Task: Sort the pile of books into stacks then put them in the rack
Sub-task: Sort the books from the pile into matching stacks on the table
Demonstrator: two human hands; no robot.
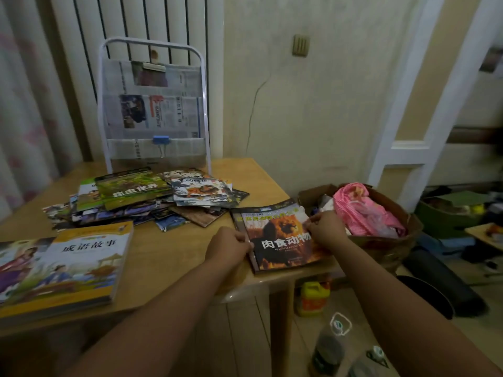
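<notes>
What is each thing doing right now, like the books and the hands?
Lion book: closed, flat at the table's right edge, gripped on both sides.
Left hand: grips the lion book's left edge.
Right hand: pinches its right edge.
Pile: messy, unsorted.
Yellow book: closed, lying flat on a stack.
Rack: upright, holding newspapers.
Box: open, stuffed with pink cloth.

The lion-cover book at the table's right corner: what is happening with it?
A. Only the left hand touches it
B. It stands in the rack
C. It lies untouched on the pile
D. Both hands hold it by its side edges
D: the left hand grips the left edge of the lion-cover book and the right hand pinches its right edge, as it lies on the table.
</notes>
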